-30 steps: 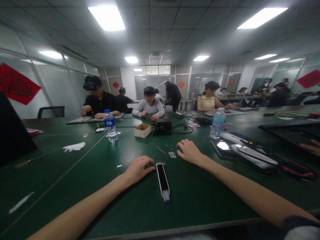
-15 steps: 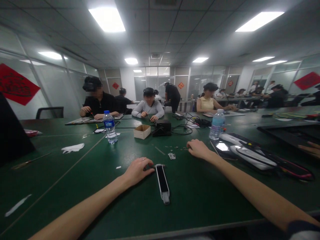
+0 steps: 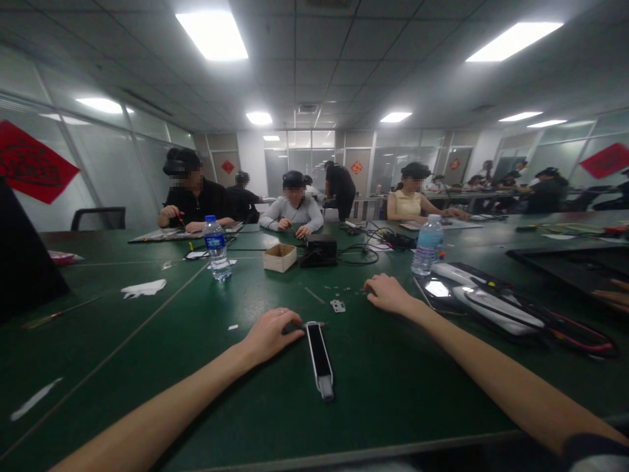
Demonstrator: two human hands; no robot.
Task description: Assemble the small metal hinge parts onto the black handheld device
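Note:
My left hand (image 3: pixel 273 335) rests on the green table at the upper end of a narrow device (image 3: pixel 320 360) with a white frame and a black face. Its thumb and index finger close around the device's top left corner. Farther out, my right hand (image 3: pixel 388 295) has its fingers bent down onto a loose row of tiny rings and hardware pieces (image 3: pixel 348 289). Whatever is between those fingertips is too small to make out. A small metal plate with holes (image 3: pixel 338 306) lies between the two hands.
An open cardboard box (image 3: pixel 280 258) stands beside a black block (image 3: pixel 318 250) ahead. Water bottles (image 3: pixel 216 249) (image 3: pixel 427 246) stand left and right. White-and-black device parts (image 3: pixel 496 308) lie at right, near another person's hand (image 3: pixel 614 296). Coworkers sit across the table.
My right hand has shifted slightly left, its fingertips now over the small rings. My left hand and the narrow device stay in place.

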